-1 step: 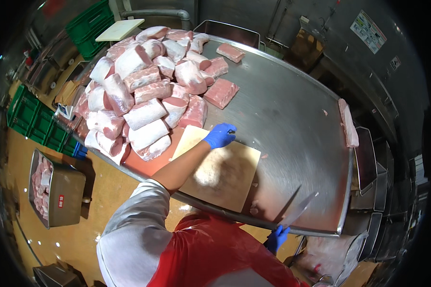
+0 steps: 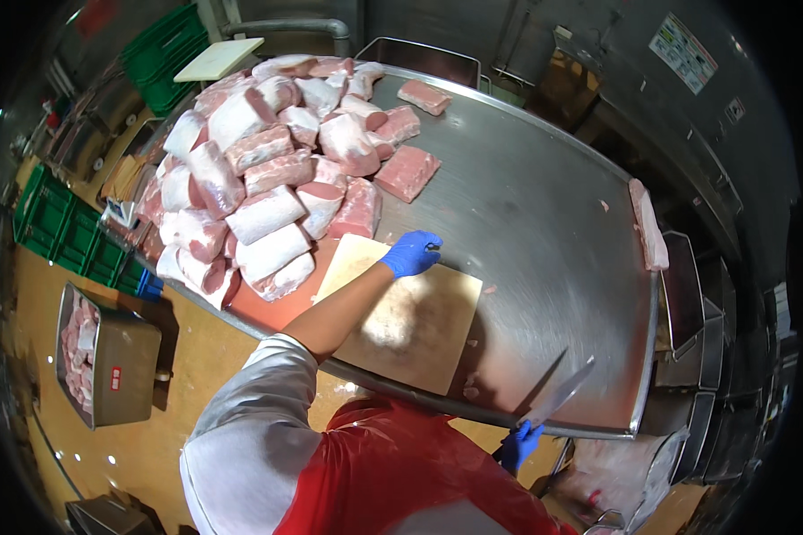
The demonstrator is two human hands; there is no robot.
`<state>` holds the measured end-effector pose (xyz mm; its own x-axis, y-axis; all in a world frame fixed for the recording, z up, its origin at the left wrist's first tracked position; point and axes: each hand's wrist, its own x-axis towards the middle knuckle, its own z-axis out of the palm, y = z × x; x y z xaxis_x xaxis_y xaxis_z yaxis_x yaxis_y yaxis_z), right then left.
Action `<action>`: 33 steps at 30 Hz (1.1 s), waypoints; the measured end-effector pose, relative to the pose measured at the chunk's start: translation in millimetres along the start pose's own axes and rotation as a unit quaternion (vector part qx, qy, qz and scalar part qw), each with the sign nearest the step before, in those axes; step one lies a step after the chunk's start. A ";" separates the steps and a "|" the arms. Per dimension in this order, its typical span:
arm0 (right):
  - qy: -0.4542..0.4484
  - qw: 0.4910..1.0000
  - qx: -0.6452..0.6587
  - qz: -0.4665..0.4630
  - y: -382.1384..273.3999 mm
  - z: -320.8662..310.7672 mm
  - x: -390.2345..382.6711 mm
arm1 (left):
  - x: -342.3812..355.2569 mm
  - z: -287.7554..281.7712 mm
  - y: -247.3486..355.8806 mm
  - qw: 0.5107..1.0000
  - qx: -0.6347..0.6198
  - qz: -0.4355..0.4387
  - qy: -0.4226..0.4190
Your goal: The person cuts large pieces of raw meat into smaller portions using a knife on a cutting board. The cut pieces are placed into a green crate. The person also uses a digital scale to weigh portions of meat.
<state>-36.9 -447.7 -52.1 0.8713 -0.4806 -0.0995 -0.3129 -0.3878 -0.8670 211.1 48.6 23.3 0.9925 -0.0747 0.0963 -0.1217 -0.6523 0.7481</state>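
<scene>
Knife [image 2: 559, 392] | R grip [image 2: 520, 446]: wrapped rnd hndl | L grip [image 2: 412, 254]: curled @ board [image 2: 446, 308] edge, hold: can't tell

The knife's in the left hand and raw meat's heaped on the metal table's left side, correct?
Not the left hand: the head view shows the right hand holding the knife. Raw meat is heaped on the left side of the metal table.
</scene>
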 end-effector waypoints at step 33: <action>0.104 0.901 0.225 0.357 48.1 -168.1 278.8 | 673.9 690.8 450.9 0.932 0.325 0.082 -0.141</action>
<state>127.4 -732.6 -39.5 0.4051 -0.6357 -0.6572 -0.5400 0.4137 -0.7330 829.9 -816.9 -28.0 0.9342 -0.3497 -0.0702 -0.3336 -0.9264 0.1747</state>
